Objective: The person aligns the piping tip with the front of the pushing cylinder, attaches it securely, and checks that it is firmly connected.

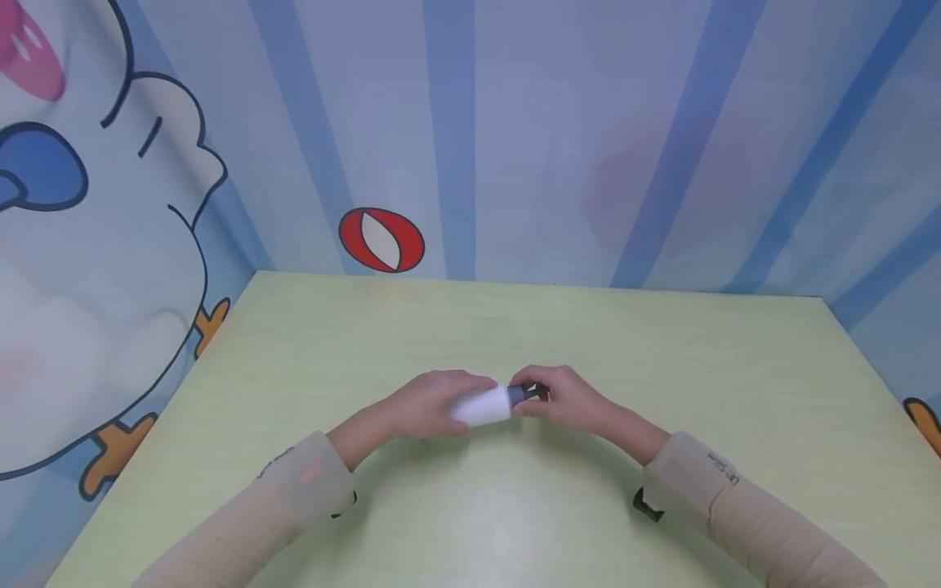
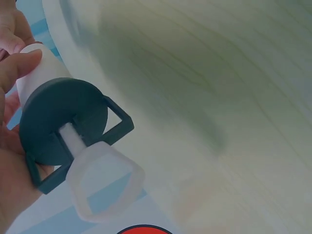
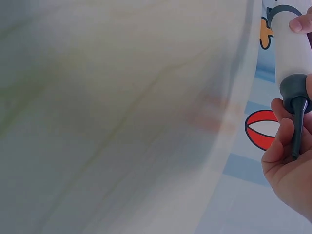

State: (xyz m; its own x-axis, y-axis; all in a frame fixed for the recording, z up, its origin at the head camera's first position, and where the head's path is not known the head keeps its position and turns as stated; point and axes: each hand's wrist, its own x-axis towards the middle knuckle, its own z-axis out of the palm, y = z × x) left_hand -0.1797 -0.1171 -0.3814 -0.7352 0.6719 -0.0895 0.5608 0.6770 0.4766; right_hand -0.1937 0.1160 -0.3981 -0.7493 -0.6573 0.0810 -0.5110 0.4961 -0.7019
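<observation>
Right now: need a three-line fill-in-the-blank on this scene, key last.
The left hand grips a cylinder whose body is ____.
The right hand is at the nozzle; the loop handle is nearer the ____ hand.
The printed oval on the wall has a white center flanked by ____ areas.
Missing words: white; left; red.

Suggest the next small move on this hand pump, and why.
Probably a slight twist of the dark nozzle with the right hand, the left hand holding the white barrel steady: the right hand holds the nozzle at its wide base, the left grips the barrel, and the white loop handle is in neither hand.
</observation>
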